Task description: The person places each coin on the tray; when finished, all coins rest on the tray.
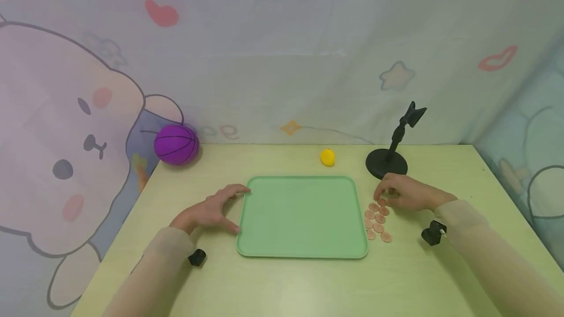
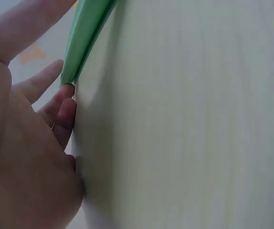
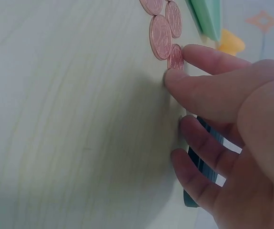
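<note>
A light green rectangular tray [image 1: 299, 216] lies flat on the table. At its left edge, my left hand [image 1: 217, 209] is spread, with thumb and fingertips at the rim; the left wrist view shows fingers [image 2: 60, 109] by the tray's edge [image 2: 82, 43]. Several copper-coloured coins [image 1: 380, 218] lie in a loose cluster beside the tray's right edge. Over the far end of the cluster, my right hand [image 1: 407, 192] has its thumb and index finger at opposite sides of one coin [image 3: 176, 58], pinching it at table level. The other fingers of that hand are bent, holding nothing.
A black stand [image 1: 387, 163] with a round base is just behind my right hand. Behind the tray sits a small yellow object [image 1: 327, 157]. A purple ball [image 1: 176, 145] rests at the table's far left corner, by the printed cloth backdrop [image 1: 273, 62].
</note>
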Motion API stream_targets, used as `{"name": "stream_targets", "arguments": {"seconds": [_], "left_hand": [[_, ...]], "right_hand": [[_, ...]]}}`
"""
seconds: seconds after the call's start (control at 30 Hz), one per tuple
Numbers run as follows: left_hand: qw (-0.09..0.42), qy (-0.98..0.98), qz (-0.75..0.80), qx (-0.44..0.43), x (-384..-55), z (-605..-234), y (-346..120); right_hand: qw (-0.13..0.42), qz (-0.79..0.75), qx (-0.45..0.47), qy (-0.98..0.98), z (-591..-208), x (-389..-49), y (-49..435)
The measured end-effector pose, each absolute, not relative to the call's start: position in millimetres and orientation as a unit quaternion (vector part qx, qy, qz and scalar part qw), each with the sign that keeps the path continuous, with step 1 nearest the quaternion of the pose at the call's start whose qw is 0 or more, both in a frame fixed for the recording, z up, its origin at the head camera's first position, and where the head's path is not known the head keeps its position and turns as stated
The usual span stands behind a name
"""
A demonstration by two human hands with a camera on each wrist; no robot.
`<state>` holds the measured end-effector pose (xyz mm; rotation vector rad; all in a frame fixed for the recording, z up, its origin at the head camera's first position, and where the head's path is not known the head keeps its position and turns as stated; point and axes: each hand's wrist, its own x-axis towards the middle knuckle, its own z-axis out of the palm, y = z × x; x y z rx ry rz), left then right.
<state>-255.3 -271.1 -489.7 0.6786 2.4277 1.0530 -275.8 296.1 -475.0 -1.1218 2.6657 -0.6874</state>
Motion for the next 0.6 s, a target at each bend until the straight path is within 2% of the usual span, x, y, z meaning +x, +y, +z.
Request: {"name": "stream_targets", "arguments": {"seconds": [0.43, 0.6], "left_hand": [[0.185, 0.881, 0.350, 0.260, -253, -494, -272], [0.181, 0.881, 0.350, 0.262, -252, -495, -273]], "right_hand": [[0.100, -0.199, -0.391, 0.893, -467, -281, 296], [0.151, -0.212, -0.376, 0.889, -463, -281, 297]]}}
